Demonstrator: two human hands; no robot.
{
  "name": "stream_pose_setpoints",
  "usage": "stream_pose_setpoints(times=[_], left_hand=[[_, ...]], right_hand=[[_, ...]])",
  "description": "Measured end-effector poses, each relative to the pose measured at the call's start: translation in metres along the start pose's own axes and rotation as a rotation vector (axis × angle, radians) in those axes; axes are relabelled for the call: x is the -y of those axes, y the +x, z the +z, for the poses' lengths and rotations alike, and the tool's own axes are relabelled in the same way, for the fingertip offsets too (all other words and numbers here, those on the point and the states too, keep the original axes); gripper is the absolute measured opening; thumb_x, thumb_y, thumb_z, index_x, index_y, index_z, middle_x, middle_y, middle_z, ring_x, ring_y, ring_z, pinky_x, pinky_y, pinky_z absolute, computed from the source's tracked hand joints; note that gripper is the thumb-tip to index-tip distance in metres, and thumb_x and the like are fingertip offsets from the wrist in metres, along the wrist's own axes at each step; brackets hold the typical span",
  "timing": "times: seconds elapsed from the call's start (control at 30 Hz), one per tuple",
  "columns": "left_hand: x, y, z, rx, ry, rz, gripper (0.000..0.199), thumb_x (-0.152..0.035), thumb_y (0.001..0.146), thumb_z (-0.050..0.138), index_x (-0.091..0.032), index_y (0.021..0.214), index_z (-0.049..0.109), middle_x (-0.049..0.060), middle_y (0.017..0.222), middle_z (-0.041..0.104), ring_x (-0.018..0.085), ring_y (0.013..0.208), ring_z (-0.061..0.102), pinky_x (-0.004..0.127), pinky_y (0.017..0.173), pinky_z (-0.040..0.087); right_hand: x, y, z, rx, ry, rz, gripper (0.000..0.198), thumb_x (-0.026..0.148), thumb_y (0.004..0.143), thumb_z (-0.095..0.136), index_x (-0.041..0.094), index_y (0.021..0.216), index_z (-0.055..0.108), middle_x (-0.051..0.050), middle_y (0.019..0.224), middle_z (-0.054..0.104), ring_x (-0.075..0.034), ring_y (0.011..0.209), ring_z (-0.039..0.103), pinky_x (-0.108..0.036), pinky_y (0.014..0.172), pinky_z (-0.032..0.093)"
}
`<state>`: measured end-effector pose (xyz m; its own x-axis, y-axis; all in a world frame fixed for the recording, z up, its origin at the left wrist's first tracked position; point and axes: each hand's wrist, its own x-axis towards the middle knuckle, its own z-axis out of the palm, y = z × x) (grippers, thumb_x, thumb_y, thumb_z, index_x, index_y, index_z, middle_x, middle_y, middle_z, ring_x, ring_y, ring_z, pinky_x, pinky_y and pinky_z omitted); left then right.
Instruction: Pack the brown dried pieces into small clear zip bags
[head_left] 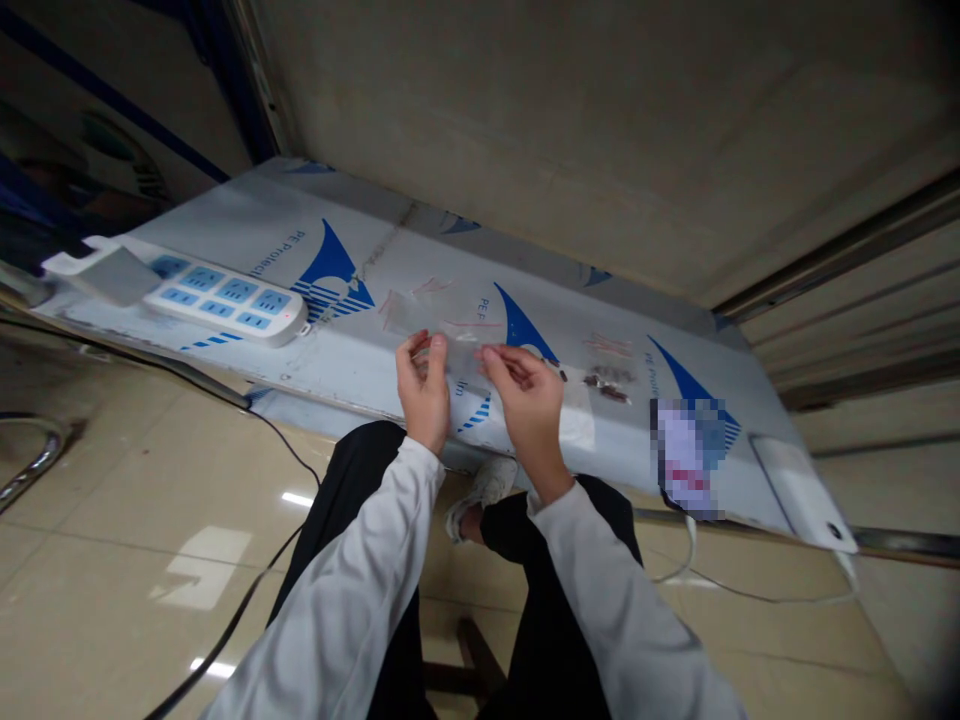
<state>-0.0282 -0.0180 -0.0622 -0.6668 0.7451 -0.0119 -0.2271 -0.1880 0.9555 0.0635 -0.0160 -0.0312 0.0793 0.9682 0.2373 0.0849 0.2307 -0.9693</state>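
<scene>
My left hand (424,385) is at the middle of the table's near side, its thumb and fingers closed on one edge of a small clear plastic bag (463,368). Across from it, my right hand (526,395) pinches the bag's other side between thumb and fingertips. The bag is see-through, so its outline is faint. Just beyond my hands lie more clear bags (416,308) with thin red lines. To the right of my right hand are several small dark brown pieces (611,390), with another red-lined clear bag (609,345) behind them.
A white power strip (229,300) with blue sockets lies on the left of the film-covered table (405,370). At the right are a blurred-out phone-like object (686,460) and a white flat device (802,490) with a cable. A wall (562,130) stands behind.
</scene>
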Motion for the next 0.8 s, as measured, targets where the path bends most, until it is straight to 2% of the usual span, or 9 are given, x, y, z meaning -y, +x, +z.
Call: stream_pose_setpoints(times=[0.07,0.13,0.27,0.4,0.57,0.7,0.73,0.8], left_hand=[[-0.005,-0.006,0.003,0.198,0.005,0.043,0.028,-0.042,0.081,0.059,-0.018,0.094,0.063,0.006,0.096,0.066,0.014,0.085,0.06,0.024,0.073,0.046],[-0.008,-0.014,0.007,0.365,-0.012,0.054,0.027,-0.042,0.08,0.061,-0.017,0.086,0.067,0.006,0.089,0.068,0.015,0.084,0.061,0.025,0.076,0.046],[-0.008,-0.029,0.013,0.519,-0.028,-0.043,0.025,-0.041,0.07,0.071,-0.016,0.071,0.069,0.003,0.072,0.068,0.013,0.068,0.061,0.024,0.069,0.047],[-0.006,-0.039,0.015,0.597,0.01,-0.089,0.025,-0.04,0.067,0.073,-0.015,0.067,0.07,0.002,0.066,0.068,0.012,0.062,0.059,0.023,0.064,0.046],[-0.002,-0.042,0.014,0.702,0.099,-0.035,0.024,-0.039,0.075,0.067,-0.016,0.069,0.069,0.002,0.066,0.068,0.012,0.061,0.057,0.022,0.064,0.045],[0.002,-0.046,0.016,0.786,0.177,0.027,0.024,-0.039,0.08,0.061,-0.017,0.075,0.07,0.005,0.074,0.069,0.016,0.07,0.06,0.026,0.071,0.046],[0.002,-0.048,0.017,0.769,0.2,0.065,0.023,-0.038,0.08,0.062,-0.017,0.079,0.07,0.005,0.078,0.07,0.016,0.074,0.061,0.026,0.073,0.045],[0.001,-0.051,0.018,0.61,0.236,0.169,0.018,-0.035,0.077,0.065,-0.018,0.084,0.069,0.004,0.083,0.067,0.015,0.078,0.059,0.025,0.074,0.043]], right_hand=[[0.002,-0.018,-0.017,-0.048,0.055,0.079,0.016,0.032,0.075,0.067,0.019,0.084,0.067,-0.003,0.081,0.074,-0.018,0.075,0.069,-0.032,0.073,0.057],[-0.001,-0.032,-0.032,-0.076,0.072,0.13,0.015,0.031,0.074,0.069,0.02,0.083,0.066,-0.002,0.08,0.073,-0.017,0.073,0.069,-0.032,0.072,0.057],[-0.016,-0.051,-0.054,-0.138,0.086,0.163,0.014,0.031,0.074,0.07,0.021,0.081,0.065,-0.001,0.078,0.072,-0.016,0.073,0.068,-0.032,0.073,0.056],[-0.025,-0.061,-0.071,-0.148,0.093,0.15,0.017,0.031,0.073,0.07,0.02,0.083,0.062,-0.001,0.082,0.071,-0.017,0.078,0.068,-0.034,0.078,0.054],[-0.018,-0.06,-0.084,-0.107,0.113,0.149,0.033,0.034,0.078,0.066,0.022,0.108,0.059,-0.003,0.085,0.073,-0.018,0.08,0.069,-0.034,0.079,0.053],[-0.014,-0.059,-0.085,-0.114,0.074,0.13,0.02,0.036,0.082,0.061,0.022,0.094,0.068,-0.002,0.084,0.074,-0.018,0.077,0.069,-0.034,0.077,0.055],[-0.013,-0.06,-0.085,-0.126,0.058,0.117,0.018,0.035,0.082,0.061,0.022,0.091,0.07,-0.002,0.085,0.074,-0.019,0.077,0.069,-0.035,0.076,0.055],[-0.013,-0.062,-0.085,-0.164,0.006,0.075,0.015,0.032,0.081,0.062,0.024,0.09,0.071,-0.002,0.088,0.074,-0.019,0.08,0.068,-0.035,0.079,0.055]])
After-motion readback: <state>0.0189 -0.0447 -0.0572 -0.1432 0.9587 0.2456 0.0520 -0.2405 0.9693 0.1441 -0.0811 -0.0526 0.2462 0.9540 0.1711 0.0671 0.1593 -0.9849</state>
